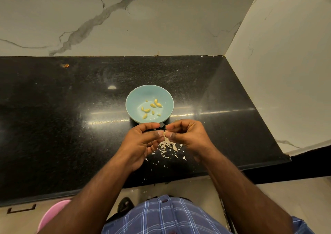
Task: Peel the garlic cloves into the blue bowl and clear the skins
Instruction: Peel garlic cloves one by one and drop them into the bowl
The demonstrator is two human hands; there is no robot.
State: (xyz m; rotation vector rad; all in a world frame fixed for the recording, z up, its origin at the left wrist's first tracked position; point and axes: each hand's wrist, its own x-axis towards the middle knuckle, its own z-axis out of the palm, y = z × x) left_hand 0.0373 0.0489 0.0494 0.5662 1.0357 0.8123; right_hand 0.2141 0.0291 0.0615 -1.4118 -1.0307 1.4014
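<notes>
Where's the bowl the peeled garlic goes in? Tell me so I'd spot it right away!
Look at the black countertop under the marble wall. Near its middle, just beyond the person's two hands, sits a small round blue bowl. It is the only dish there, with yellowish peeled cloves inside, unlike the white skins scattered loose on the counter.

Black speckled counter (53,126) against marble walls; blue bowl (132,97) standing mid-counter, holding peeled cloves (152,105); pale skins (167,147) scattered just before it, near the front edge; orange scrap (64,65) far left.
</notes>
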